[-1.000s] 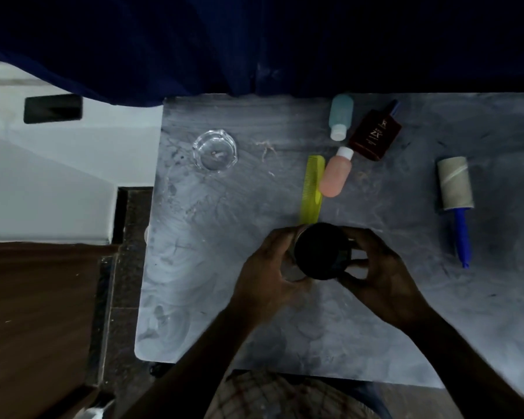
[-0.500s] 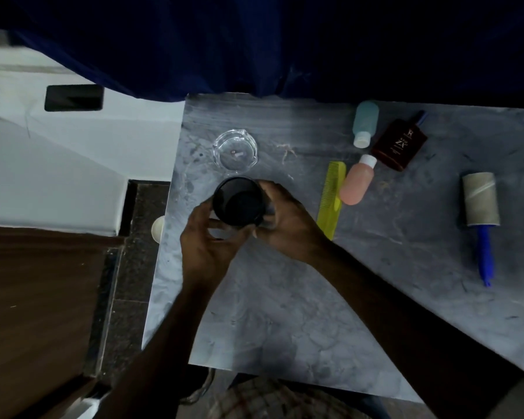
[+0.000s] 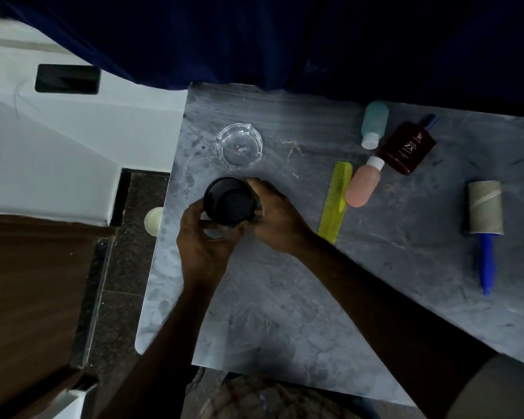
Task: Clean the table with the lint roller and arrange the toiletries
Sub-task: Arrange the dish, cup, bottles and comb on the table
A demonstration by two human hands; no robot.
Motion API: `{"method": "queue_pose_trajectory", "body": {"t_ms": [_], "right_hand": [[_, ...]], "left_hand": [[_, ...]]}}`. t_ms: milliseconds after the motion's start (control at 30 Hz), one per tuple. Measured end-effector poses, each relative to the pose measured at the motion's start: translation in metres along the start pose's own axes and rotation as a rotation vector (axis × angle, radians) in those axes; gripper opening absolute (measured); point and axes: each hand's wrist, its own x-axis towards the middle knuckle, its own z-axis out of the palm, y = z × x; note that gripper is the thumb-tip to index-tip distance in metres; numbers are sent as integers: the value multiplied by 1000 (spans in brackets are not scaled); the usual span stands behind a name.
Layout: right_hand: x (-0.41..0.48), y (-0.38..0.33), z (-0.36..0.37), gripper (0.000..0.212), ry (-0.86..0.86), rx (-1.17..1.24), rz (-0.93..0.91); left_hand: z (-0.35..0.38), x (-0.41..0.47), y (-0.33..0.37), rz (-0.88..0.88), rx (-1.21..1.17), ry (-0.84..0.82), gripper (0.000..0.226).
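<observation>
A black mesh cup [image 3: 228,201] stands upright near the left edge of the grey table [image 3: 285,297]. My left hand [image 3: 204,240] wraps its near left side and my right hand [image 3: 274,216] holds its right side. To the right lie a yellow comb [image 3: 335,201], a pink bottle [image 3: 363,187], a teal bottle [image 3: 374,124] and a dark brown perfume bottle [image 3: 407,146]. The lint roller [image 3: 484,219], with a blue handle, lies at the far right. A tuft of lint [image 3: 291,148] sits on the tabletop.
A clear glass ashtray [image 3: 239,145] sits just beyond the cup. A dark blue curtain [image 3: 285,40] hangs behind the table. A white bed with a black phone [image 3: 67,79] is at the left, and a small white cup [image 3: 154,220] is below the table's left edge.
Both hands carried the black cup from the table's middle to its left side, close to the glass ashtray. In the last half second it barely moved.
</observation>
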Motion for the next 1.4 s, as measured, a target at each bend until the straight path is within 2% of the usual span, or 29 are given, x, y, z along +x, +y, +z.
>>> {"method": "queue_pose_trajectory", "body": {"t_ms": [567,733,767,833,900,967,1033,1100,1167,1233,1333,1400], "right_hand": [[2,-5,-6,74,33,-59,-3],[-12,2,-29,74,67,-10,-15],[-19,8,-41,72,109,31,-8],[-38,24,-70,66,225,109,38],[-55,45,-107,57,387,130,76],[-65,70,-145,45,530,137,105],[-65,96,-181,35,655,75,150],[-60,121,-210,31,735,13,200],[-51,135,-230,38,750,-8,217],[-42,136,-244,44,729,-55,253],[-28,139,-256,44,656,-59,356],[-20,140,-259,45,624,-38,387]], "left_hand": [[10,-4,1,13,18,40,80],[7,-27,11,-70,-56,44,95],[4,-41,13,-121,-80,51,92],[-1,-75,22,-180,-46,49,72],[7,-105,38,-148,5,-34,45],[29,-123,67,-105,-54,-191,28],[62,-121,106,-21,-75,-362,27],[105,-100,139,129,-70,-441,26],[156,-67,165,303,-37,-447,29],[201,-30,188,397,81,-416,34],[247,7,208,367,288,-531,38],[268,21,211,377,434,-586,32]]}}
